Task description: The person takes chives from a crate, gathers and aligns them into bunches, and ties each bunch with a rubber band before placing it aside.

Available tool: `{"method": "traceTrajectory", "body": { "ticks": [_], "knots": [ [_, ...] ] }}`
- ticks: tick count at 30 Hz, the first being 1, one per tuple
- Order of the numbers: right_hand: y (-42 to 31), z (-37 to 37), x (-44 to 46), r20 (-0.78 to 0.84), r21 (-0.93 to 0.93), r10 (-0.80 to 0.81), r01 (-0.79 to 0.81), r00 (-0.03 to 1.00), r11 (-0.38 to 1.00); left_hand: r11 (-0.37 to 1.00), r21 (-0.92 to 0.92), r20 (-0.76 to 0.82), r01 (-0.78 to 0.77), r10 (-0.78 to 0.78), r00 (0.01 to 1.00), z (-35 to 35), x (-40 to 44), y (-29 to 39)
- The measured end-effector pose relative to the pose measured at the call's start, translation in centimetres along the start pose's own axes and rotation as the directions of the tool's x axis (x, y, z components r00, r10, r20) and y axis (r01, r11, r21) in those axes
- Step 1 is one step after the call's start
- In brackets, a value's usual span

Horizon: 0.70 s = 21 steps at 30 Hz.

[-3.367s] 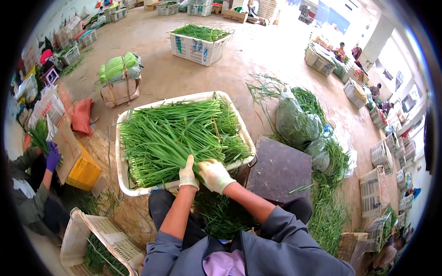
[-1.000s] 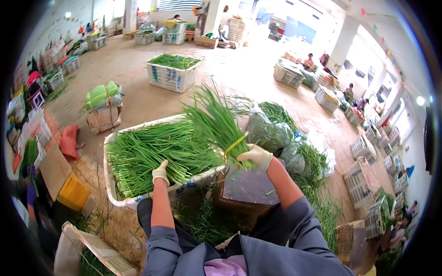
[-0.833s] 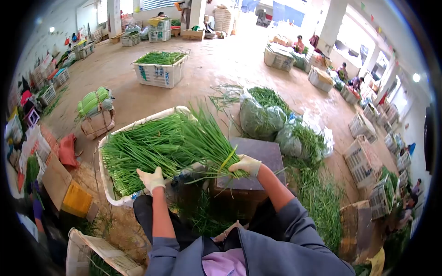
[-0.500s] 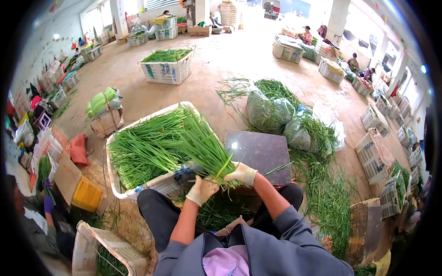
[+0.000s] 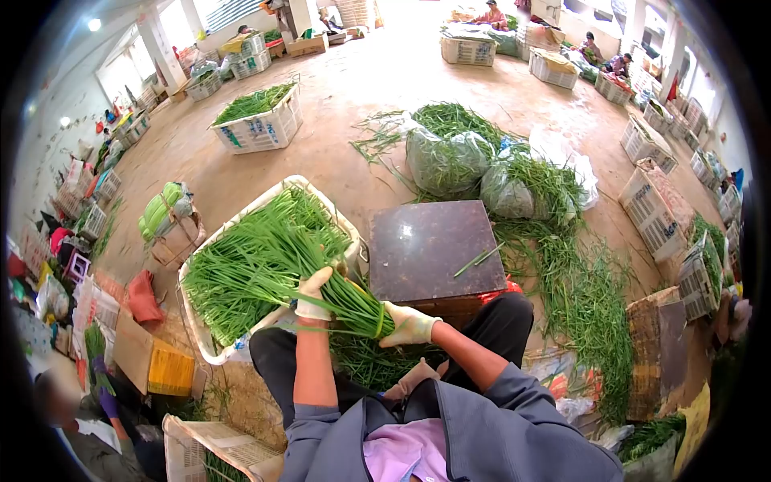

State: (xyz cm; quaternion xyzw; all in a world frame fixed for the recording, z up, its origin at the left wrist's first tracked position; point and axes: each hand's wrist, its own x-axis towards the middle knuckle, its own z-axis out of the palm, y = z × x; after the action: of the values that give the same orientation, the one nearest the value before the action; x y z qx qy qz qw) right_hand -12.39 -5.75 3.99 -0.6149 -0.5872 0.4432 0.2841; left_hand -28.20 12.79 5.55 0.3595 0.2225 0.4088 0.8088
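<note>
A bunch of long green chives (image 5: 341,301) lies slantwise across my lap side of the crate, a yellow band round it near the cut ends. My left hand (image 5: 313,296), in a pale glove, wraps round the middle of the bunch with the thumb up. At the cut ends, close to the band, my gloved right hand (image 5: 408,324) grips the bunch; some of its fingers are hidden. The leafy tips reach over the white crate (image 5: 210,351), which is filled with more chives (image 5: 233,281). Right of it stands a dark-topped box (image 5: 434,245) carrying a few loose stalks (image 5: 476,263).
Plastic bags of greens (image 5: 450,161) stand beyond the box, and loose greens (image 5: 586,321) cover the floor at right. Another filled crate (image 5: 257,128) is farther off. A person in purple gloves (image 5: 108,402) sits at left beside a cardboard box (image 5: 148,353).
The bunch has turned and moved left, so its tips now lie over the crate. My left hand has gone from the cut ends to the middle; the view has shifted slightly.
</note>
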Motion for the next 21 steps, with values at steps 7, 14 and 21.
{"method": "traceTrajectory", "body": {
  "ticks": [7,14,21],
  "knots": [
    [-2.3,1.6,4.2,-0.431,0.26,-0.204,0.338,0.879,0.905,0.993,-0.106,-0.011,0.055,-0.056,0.998,1.1,-1.5,2.0],
    [-2.9,1.7,3.3,-0.524,0.752,-0.065,0.497,0.849,0.433,0.958,-0.204,-0.191,-0.204,0.165,0.968,-0.4,0.6,6.4],
    [7.2,3.8,0.1,0.027,-0.159,-0.057,0.06,0.998,0.985,0.914,-0.014,-0.207,-0.405,0.394,0.896,-1.9,2.3,13.1]
  ]
}}
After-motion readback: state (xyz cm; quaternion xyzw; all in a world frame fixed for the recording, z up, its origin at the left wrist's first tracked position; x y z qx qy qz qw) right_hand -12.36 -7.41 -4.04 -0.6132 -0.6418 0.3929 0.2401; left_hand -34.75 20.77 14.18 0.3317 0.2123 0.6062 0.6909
